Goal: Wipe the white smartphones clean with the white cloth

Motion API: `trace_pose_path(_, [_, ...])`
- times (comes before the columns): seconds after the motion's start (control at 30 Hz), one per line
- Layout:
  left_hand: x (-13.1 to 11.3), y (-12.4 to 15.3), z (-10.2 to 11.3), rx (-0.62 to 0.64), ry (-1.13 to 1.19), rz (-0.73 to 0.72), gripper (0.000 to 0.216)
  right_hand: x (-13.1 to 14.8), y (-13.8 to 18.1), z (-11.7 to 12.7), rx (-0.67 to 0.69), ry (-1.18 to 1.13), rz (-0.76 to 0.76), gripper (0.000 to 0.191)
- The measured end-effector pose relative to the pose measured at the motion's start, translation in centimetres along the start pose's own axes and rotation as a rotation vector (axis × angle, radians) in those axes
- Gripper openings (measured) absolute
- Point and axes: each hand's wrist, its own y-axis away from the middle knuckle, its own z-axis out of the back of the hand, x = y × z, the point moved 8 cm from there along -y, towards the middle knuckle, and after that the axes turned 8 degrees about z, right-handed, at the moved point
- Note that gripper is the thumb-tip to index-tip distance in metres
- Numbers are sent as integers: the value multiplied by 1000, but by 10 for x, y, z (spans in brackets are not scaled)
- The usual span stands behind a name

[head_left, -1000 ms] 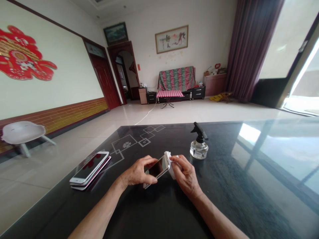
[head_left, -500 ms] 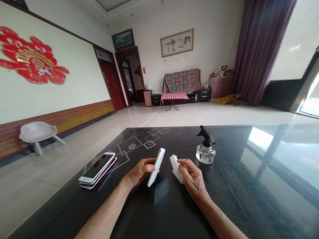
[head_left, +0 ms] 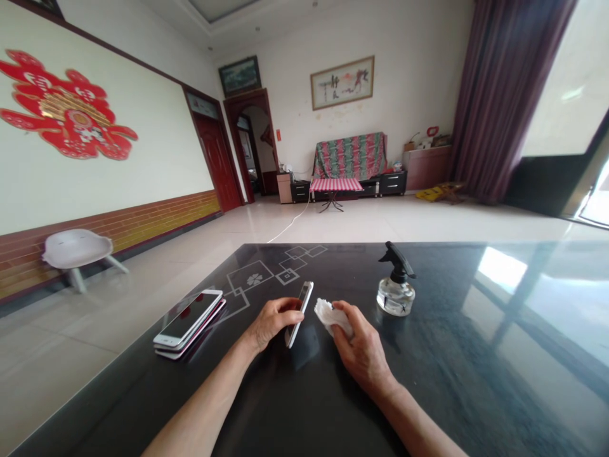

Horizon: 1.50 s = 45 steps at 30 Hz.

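Note:
My left hand (head_left: pixel 272 321) grips a white phone (head_left: pixel 299 304) and holds it on edge, tilted, above the black glossy table (head_left: pixel 476 355). Right beside it my right hand (head_left: pixel 358 339) is closed on a crumpled white cloth (head_left: pixel 327 313), which sits a little apart from the phone's right side. A small clear spray bottle (head_left: pixel 396 293) with a black trigger head stands on the table just right of my right hand.
A stack of phones (head_left: pixel 189 315) lies near the table's left edge. A white chair (head_left: pixel 76 251) stands on the tiled floor at the left. Far across the room are a covered sofa (head_left: pixel 349 155), a small red table (head_left: pixel 335 185) and dark curtains (head_left: pixel 499 95).
The phone went from lying screen-up under the cloth to standing on edge in my left hand. My right hand with the cloth came off it, then drew close again.

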Motion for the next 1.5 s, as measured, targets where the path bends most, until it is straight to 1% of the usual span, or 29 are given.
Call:
trace_pose_path(0.07, [2,-2,5,-53,-47,7,34,4,0,-3,45,49,39,30])
trace_pose_path(0.13, [5,-3,12,-154,-180,19,35,10,0,-6,106,74,71,32])
trace_pose_path(0.2, [5,-4,20,-280,-367,33,35,16,0,-9,164,33,86,41])
trace_pose_path(0.27, [5,-5,25,-371,-495,43,33,19,0,-11,196,-40,90,52])
trace_pose_path(0.3, [5,-5,26,-397,-522,48,32,19,0,-11,193,-62,87,56])
trace_pose_path(0.37, [4,-5,28,-426,-539,54,28,18,0,-8,169,-55,71,57])
trace_pose_path(0.47, [-2,-1,27,-464,-572,61,23,16,1,-6,159,1,56,54])
trace_pose_path(0.57, [-12,3,20,-488,-624,47,21,18,1,-5,160,24,65,49])
trace_pose_path(0.63, [-20,6,13,-500,-648,26,21,18,-1,1,102,34,53,41])
trace_pose_path(0.73, [-34,7,-2,-504,-681,-3,21,14,-5,12,-38,42,12,28])
trace_pose_path(0.83, [-54,6,-18,-479,-784,-40,24,8,-11,21,-130,29,-51,22])
trace_pose_path(0.9, [-70,8,-29,-475,-864,-68,27,7,-15,28,-164,13,-103,22])
trace_pose_path(0.97, [-86,13,-39,-497,-918,-91,31,9,-15,37,-203,-10,-143,24])
trace_pose_path(1.03, [-97,18,-53,-511,-934,-92,34,14,-11,49,-254,-36,-178,27])
trace_pose_path(1.1, [-102,22,-74,-498,-917,-75,34,17,0,67,-319,-56,-225,32])
trace_pose_path(1.2, [-103,28,-116,-455,-864,-41,34,14,27,98,-378,-21,-313,37])
trace_pose_path(1.27, [-97,28,-148,-402,-845,-1,40,6,48,122,-362,63,-359,37])
trace_pose_path(1.33, [-88,26,-181,-331,-836,42,45,-6,68,145,-322,171,-402,38])
trace_pose_path(1.4, [-79,21,-209,-283,-843,74,43,-19,82,162,-236,281,-421,38])
trace_pose_path(1.5, [-65,12,-235,-254,-871,135,48,-34,94,174,-117,419,-458,40])
